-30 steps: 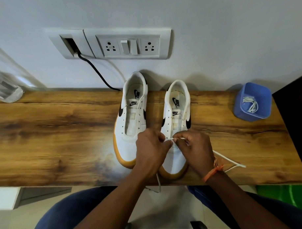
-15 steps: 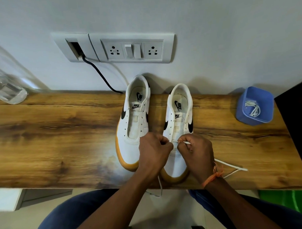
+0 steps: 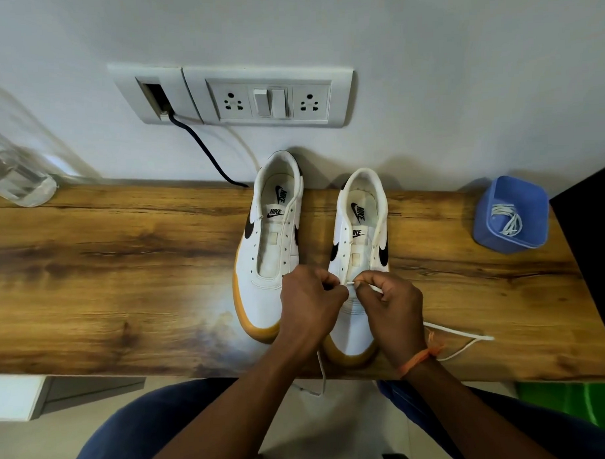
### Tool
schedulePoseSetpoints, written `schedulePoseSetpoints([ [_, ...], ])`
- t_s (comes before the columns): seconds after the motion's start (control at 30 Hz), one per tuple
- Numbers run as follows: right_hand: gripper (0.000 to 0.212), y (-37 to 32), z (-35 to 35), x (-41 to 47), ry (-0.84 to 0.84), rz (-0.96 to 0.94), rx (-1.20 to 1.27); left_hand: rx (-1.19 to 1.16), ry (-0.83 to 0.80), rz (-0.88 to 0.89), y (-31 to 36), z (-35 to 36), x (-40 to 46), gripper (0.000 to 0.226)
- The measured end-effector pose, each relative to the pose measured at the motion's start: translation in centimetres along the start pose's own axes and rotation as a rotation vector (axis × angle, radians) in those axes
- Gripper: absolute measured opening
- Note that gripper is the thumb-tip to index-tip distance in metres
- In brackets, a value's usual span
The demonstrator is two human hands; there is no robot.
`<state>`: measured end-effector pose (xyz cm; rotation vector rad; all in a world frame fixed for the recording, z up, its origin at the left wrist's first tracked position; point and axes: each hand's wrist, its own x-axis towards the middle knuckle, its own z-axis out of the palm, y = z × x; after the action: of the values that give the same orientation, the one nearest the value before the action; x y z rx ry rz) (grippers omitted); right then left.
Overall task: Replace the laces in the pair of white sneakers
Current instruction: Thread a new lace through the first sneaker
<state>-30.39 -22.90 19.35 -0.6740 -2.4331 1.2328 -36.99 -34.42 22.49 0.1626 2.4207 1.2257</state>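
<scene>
Pinching one lace (image 3: 459, 333), two hands (image 3: 308, 299) over two sneakers (image 3: 358, 248).

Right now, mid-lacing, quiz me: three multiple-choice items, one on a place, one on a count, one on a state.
1. Where is the blue cup? A right end of the table B left end C floor
2. How many sneakers are on the table? A one B two C three
3. The left sneaker is: A fully laced B unlaced C upside down

Answers: 1 A, it stands right of both sneakers. 2 B, a pair side by side. 3 B, its eyelets are bare, while both hands pinch a lace at the right sneaker.
</scene>
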Motion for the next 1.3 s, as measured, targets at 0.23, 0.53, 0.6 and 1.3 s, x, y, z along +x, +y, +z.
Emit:
schedulePoseSetpoints([
  [0.23,0.009,-0.3,0.1,-0.1,-0.021,-0.067,-0.083,-0.008,0.003,0.021,-0.1,0.0,0.1,0.013],
  [0.53,0.02,-0.4,-0.5,0.8,-0.164,-0.106,-0.27,-0.089,-0.033,-0.061,0.1,-0.6,0.6,0.008],
  [0.6,0.018,-0.9,-0.6,0.6,-0.184,-0.162,-0.465,-0.068,-0.041,-0.051,0.1,-0.5,0.6,0.006],
  [1.3,0.004,-1.0,-1.7,2.4,-0.275,0.117,-0.26,-0.023,0.122,-0.065,1.7,-4.3,2.5,0.026],
])
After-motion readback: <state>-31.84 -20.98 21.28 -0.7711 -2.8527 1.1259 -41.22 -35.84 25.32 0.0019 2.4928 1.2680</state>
